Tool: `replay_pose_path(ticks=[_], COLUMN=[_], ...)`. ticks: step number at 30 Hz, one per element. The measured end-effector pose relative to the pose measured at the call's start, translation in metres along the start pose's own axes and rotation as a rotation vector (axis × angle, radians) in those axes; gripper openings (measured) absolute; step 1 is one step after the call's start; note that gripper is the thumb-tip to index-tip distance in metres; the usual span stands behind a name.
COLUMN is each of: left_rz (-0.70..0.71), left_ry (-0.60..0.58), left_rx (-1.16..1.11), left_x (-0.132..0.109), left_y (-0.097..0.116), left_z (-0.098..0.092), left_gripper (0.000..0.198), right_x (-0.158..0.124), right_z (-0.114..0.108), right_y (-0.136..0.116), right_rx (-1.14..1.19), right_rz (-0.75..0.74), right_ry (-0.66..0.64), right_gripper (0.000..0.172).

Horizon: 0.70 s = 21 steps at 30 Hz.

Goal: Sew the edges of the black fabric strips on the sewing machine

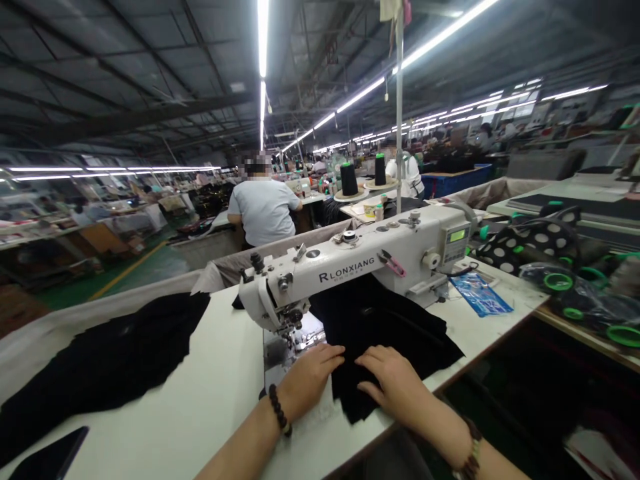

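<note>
Black fabric (395, 327) lies under the arm of a white sewing machine (345, 267) and hangs near the table's front edge. My left hand (313, 373) is beside the lit needle area, its fingers together and reaching the fabric's left edge; whether they pinch it is unclear. On the fabric's front part rests my right hand (387, 380), fingers bent and thumb apart from them, with nothing gripped that I can make out. Small pink-handled snips (393, 264) lie against the machine's arm.
More black fabric (125, 353) and a dark flat object (47, 460) lie on the table's left. A blue packet (481, 293) is right of the machine. Polka-dot cloth (540, 240) sits farther right. A person in a light shirt (263, 210) is beyond the machine.
</note>
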<state>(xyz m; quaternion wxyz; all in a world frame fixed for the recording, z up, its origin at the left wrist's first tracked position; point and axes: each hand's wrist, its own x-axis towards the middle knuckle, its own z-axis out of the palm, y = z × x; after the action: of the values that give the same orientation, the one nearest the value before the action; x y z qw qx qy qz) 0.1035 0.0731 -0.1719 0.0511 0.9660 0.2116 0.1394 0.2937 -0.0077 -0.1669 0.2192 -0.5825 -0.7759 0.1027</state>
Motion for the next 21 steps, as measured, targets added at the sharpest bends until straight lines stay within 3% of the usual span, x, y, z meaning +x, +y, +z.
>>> replay_pose_path(ticks=[2,10,17,21], left_rz=[-0.019,-0.091,-0.315,-0.335], left_ry=[-0.002,-0.058,0.202,0.303], left_rx=[0.007,-0.030,-0.215,-0.305], left_x=[0.005,0.032,0.043,0.057], left_y=[0.002,0.011,0.026,0.020], left_z=[-0.003,-0.012,-0.010,-0.016], left_gripper=[0.032,0.015,0.024,0.035], right_x=[0.000,-0.002,0.008,0.009], right_z=[0.005,0.002,-0.008,-0.029], right_y=[0.002,0.000,0.007,0.008], right_rx=[-0.006,0.124,0.303,0.299], right_rz=[-0.006,0.053,-0.014,-0.103], right_ry=[0.035,0.139,0.440,0.467], right_gripper=[0.018,0.014,0.020,0.027])
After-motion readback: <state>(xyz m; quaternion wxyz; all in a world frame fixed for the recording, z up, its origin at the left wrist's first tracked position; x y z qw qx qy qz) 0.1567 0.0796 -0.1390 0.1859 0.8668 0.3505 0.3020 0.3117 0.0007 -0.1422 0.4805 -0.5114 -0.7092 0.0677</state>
